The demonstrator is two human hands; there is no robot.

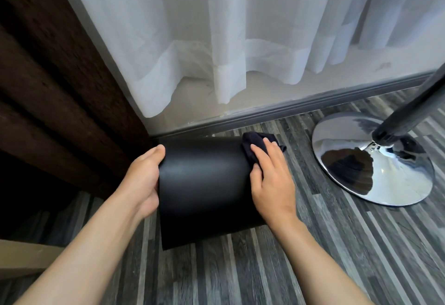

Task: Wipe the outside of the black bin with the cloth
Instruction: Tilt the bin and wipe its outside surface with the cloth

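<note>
- Black bin (204, 189) on striped grey plank floor (240, 268), just before the skirting board (289, 109), lower left of centre in head view.
- Left hand (142, 179) flat against the bin's left wall; thumb over the far edge, remaining fingers hidden behind the wall, so grip not readable.
- Right hand (269, 179) pressed on the bin's right wall, fingers extended and slightly apart, pinning a dark cloth (255, 145) to the surface.
- Cloth bunched at upper right edge of bin, partly under fingertips.
- Chrome stool base (375, 160) right of bin, well apart.
- White sheer curtain (216, 27) behind; dark brown drape (48, 76) at left.
</note>
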